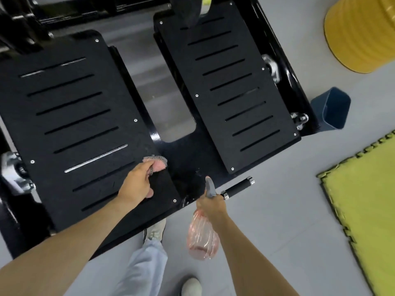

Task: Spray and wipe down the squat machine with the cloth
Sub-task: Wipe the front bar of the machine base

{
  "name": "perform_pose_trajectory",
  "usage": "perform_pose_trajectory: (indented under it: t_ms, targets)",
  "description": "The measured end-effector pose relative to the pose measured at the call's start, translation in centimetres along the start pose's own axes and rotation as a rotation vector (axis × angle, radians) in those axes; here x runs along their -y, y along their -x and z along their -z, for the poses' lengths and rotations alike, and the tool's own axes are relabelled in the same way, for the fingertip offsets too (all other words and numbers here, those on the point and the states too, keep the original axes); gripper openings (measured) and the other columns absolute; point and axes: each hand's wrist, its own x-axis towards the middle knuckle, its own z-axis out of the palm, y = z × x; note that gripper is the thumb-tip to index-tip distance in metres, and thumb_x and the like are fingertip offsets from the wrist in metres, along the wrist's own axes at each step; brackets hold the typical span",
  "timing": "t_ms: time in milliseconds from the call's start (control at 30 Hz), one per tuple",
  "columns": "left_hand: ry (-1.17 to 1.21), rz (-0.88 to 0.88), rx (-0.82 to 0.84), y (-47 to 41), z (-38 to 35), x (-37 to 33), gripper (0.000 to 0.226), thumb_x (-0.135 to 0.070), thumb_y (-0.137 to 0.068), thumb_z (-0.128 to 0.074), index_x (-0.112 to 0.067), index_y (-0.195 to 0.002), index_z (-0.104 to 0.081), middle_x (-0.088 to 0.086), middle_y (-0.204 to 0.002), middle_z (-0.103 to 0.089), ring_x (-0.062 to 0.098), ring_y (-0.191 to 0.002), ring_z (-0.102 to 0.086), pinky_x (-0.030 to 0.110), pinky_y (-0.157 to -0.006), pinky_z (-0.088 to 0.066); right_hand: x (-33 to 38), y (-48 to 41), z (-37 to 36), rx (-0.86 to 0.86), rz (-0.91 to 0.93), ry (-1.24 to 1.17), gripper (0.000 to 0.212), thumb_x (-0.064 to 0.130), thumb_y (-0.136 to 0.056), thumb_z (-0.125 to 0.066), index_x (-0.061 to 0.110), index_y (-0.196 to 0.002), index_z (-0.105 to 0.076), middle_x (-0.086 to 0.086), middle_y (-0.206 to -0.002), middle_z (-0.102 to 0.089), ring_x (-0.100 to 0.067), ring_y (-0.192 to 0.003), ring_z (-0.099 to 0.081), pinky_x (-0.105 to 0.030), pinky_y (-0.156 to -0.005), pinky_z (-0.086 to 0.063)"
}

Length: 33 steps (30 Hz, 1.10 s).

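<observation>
The black squat machine (181, 154) has two slotted foot plates (233, 90) side by side. The pink cloth (158, 163), partly grey mesh, sits bunched on the near inner corner of the left plate (70, 116), under the left hand (136, 184). The right hand (211, 205) holds the clear pink spray bottle (202, 238), nozzle forward.

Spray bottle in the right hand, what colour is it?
The spray bottle is translucent pink with a grey nozzle; the head view shows it.

Two footplates (70, 124) (235, 88), one cloth (157, 162), one spray bottle (203, 238), one bin (333, 110), one mat (367, 199).
</observation>
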Motion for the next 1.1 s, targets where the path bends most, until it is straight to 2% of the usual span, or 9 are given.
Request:
perform_pose_trajectory:
  t_ms: [167, 333, 500, 633, 700, 767, 900, 967, 1100]
  targets:
    - [-0.015, -0.185, -0.079, -2.5, -0.6, -1.2, 0.079, 0.023, -0.072, -0.049, -0.017, -0.14, -0.041, 0.004, -0.134, -0.044, 0.027, -0.105, -0.053, 0.044, -0.091, -0.048, -0.7, 0.3, 1.2, 0.031, -0.035, -0.103, 0.035, 0.003, -0.078, -0.054, 0.015, -0.111, -0.053, -0.019, -0.096, -0.068, -0.026, -0.079, -0.066, -0.035, -0.076, -0.057]
    - [-0.123, -0.076, -0.18, -6.2, -5.0, -4.4, 0.074, 0.016, -0.084, -0.038, -0.019, -0.149, -0.027, 0.005, -0.156, -0.021, 0.038, -0.125, -0.045, 0.048, -0.103, -0.04, -2.2, -0.9, 2.2, -0.062, 0.136, -0.118, 0.02, 0.002, -0.08, -0.06, 0.017, -0.092, -0.055, -0.004, -0.072, -0.053, -0.022, -0.07, -0.06, -0.037, -0.073, -0.056]
    - [-0.366, -0.691, 0.111, -1.9, -15.3, -5.0, 0.053, -0.022, -0.098, -0.031, -0.022, -0.15, -0.026, -0.01, -0.156, -0.018, 0.015, -0.146, -0.014, 0.04, -0.12, -0.015, -4.1, -2.8, 3.9, -0.163, 0.297, 0.001, 0.024, 0.014, -0.082, -0.061, 0.021, -0.104, -0.053, 0.009, -0.071, -0.057, -0.011, -0.065, -0.056, -0.034, -0.071, -0.05]
    - [-0.492, -1.07, 0.168, -2.0, -14.7, -4.3, 0.065, 0.001, -0.078, -0.063, -0.017, -0.137, -0.042, 0.001, -0.144, -0.041, 0.018, -0.142, -0.026, 0.034, -0.113, -0.028, -5.1, -3.9, 5.6, -0.072, 0.304, 0.421, 0.068, 0.039, -0.076, -0.048, 0.035, -0.142, -0.032, -0.002, -0.093, -0.067, -0.023, -0.083, -0.065, -0.04, -0.075, -0.056]
    - [-0.48, -0.96, 0.094, -4.0, -12.7, -4.2, 0.066, 0.006, -0.082, -0.056, -0.018, -0.142, -0.044, 0.0, -0.152, -0.034, 0.017, -0.145, -0.017, 0.035, -0.116, -0.022, -5.4, -4.6, 7.1, -0.017, 0.323, 0.407, 0.068, 0.033, -0.083, -0.053, 0.035, -0.146, -0.028, -0.001, -0.098, -0.068, -0.022, -0.088, -0.065, -0.039, -0.08, -0.056]
    - [-0.369, -0.628, -0.065, -6.1, -11.1, -4.7, 0.067, 0.003, -0.089, -0.053, -0.018, -0.149, -0.032, 0.001, -0.158, -0.021, 0.019, -0.146, -0.013, 0.036, -0.118, -0.012, -5.6, -5.7, 8.7, 0.025, 0.376, 0.413, 0.066, 0.028, -0.085, -0.055, 0.036, -0.146, -0.029, 0.002, -0.093, -0.066, -0.022, -0.088, -0.064, -0.04, -0.082, -0.055]
    - [-0.228, -0.235, -0.333, -7.5, -13.9, -8.3, 0.097, 0.021, -0.071, -0.051, -0.015, -0.151, -0.011, 0.004, -0.16, 0.002, 0.023, -0.148, 0.005, 0.034, -0.12, 0.007, -5.0, -7.1, 11.1, 0.057, 0.393, 0.381, 0.062, 0.022, -0.085, -0.058, 0.039, -0.14, -0.036, 0.003, -0.092, -0.066, -0.021, -0.087, -0.064, -0.038, -0.078, -0.056]
    - [-0.152, -0.2, -0.374, -6.0, -17.7, -10.2, 0.101, 0.024, -0.065, -0.048, -0.016, -0.151, -0.015, -0.001, -0.158, 0.002, 0.019, -0.147, 0.005, 0.029, -0.118, 0.012, -4.6, -7.8, 12.1, 0.053, 0.408, 0.403, 0.059, 0.02, -0.084, -0.058, 0.041, -0.137, -0.04, 0.005, -0.089, -0.065, -0.022, -0.085, -0.064, -0.036, -0.077, -0.055]
    - [-0.243, -0.373, -0.278, -3.7, -21.2, -10.1, 0.103, 0.028, -0.062, -0.047, -0.018, -0.15, -0.022, 0.0, -0.159, -0.011, 0.016, -0.146, -0.001, 0.038, -0.12, -0.008, -3.9, -8.3, 13.6, 0.077, 0.405, 0.408, 0.064, 0.023, -0.083, -0.058, 0.045, -0.14, -0.038, 0.015, -0.085, -0.059, -0.013, -0.078, -0.059, -0.028, -0.076, -0.051]
